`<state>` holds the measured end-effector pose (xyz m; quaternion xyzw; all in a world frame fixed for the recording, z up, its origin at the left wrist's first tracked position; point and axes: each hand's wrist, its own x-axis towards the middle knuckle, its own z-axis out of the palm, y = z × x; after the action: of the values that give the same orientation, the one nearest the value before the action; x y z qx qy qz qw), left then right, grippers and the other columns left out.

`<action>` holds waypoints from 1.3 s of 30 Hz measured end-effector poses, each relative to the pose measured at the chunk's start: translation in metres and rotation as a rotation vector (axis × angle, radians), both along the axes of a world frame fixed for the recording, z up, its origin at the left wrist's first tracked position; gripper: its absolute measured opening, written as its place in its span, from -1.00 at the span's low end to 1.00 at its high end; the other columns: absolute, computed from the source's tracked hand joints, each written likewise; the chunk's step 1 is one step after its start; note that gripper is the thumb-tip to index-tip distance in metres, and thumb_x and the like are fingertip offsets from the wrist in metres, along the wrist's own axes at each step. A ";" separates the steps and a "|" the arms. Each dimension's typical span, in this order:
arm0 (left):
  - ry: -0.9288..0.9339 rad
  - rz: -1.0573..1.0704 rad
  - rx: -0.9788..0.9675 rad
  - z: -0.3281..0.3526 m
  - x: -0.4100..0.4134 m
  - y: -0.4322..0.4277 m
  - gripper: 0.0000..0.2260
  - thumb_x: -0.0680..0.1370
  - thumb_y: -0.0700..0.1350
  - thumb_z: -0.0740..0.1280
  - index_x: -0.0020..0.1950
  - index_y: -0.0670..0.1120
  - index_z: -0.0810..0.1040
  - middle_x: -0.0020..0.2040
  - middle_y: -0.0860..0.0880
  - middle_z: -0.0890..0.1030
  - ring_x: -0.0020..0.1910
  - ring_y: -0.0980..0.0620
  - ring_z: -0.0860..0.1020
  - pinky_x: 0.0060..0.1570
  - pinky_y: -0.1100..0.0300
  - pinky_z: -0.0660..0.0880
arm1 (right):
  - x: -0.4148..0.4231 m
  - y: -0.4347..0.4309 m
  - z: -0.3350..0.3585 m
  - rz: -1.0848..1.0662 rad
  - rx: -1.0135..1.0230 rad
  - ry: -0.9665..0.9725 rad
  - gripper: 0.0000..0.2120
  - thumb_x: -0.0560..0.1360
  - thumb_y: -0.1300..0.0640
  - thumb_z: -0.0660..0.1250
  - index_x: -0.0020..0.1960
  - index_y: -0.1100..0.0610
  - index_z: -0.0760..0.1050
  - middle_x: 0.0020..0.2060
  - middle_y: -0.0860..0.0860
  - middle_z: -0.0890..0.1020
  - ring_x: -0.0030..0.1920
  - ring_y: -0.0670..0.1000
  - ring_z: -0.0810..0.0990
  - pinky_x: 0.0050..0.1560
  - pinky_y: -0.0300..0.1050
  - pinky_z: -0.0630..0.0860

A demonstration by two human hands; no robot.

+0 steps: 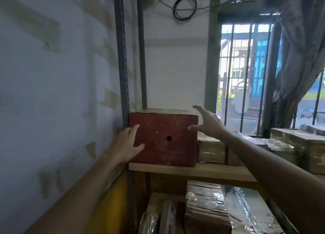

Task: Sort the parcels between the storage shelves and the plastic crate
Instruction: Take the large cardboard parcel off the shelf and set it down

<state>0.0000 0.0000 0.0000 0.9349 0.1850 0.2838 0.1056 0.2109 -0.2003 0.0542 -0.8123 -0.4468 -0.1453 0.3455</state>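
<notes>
A red cardboard box (163, 138) with a small round hole in its front stands at the left end of the wooden top shelf (190, 170). My left hand (125, 145) lies flat against the box's front left edge, fingers spread. At the box's upper right corner my right hand (206, 122) hovers with its fingers apart, holding nothing. Brown taped parcels (211, 150) sit just right of the red box. The plastic crate is out of view.
More tape-wrapped parcels (219, 207) fill the shelf below. Other cartons (302, 145) stack at the right near a barred window (246, 75) with a curtain. A grey shelf upright (123, 66) runs along the white wall on the left.
</notes>
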 end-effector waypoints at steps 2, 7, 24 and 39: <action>-0.006 0.008 -0.059 -0.011 0.000 0.002 -0.26 0.52 0.07 0.28 0.52 -0.05 -0.10 0.44 -0.14 0.20 0.38 -0.09 0.24 0.35 -0.01 0.26 | -0.002 0.007 -0.011 0.031 0.048 0.088 -0.20 0.33 -0.01 0.52 0.46 -0.07 0.20 0.26 0.17 0.47 0.23 0.16 0.47 0.19 -0.04 0.42; -0.197 -0.063 -0.320 -0.055 0.007 0.007 -0.11 0.49 0.00 0.35 0.48 0.00 -0.32 0.47 -0.13 0.12 0.41 -0.04 0.20 0.40 0.04 0.19 | 0.010 0.019 -0.034 0.049 0.125 0.118 -0.21 0.35 0.03 0.50 0.45 -0.11 0.15 0.21 0.15 0.53 0.17 0.15 0.53 0.21 0.15 0.46; -0.380 0.041 -0.323 -0.087 0.028 0.024 -0.05 0.41 -0.17 0.44 0.44 0.17 -0.25 0.36 -0.18 0.19 0.33 -0.12 0.27 0.26 0.01 0.30 | 0.017 0.029 -0.013 0.075 0.336 0.121 -0.25 0.31 0.03 0.53 0.36 -0.17 0.21 0.09 0.12 0.62 0.05 0.13 0.62 0.11 0.14 0.55; -0.974 0.078 -0.355 0.097 0.042 0.018 -0.57 0.54 0.01 0.28 0.35 -0.12 0.33 0.31 -0.09 0.42 0.27 -0.03 0.40 0.21 0.20 0.36 | 0.011 0.009 0.070 0.284 0.371 0.119 -0.51 0.48 -0.17 0.28 0.35 -0.10 0.28 0.10 -0.15 0.52 -0.01 -0.16 0.54 -0.25 -0.35 0.52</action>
<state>0.0425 0.0182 0.0968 0.6546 0.1943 0.6539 0.3258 0.2221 -0.1916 0.1245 -0.6712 -0.5010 -0.1268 0.5315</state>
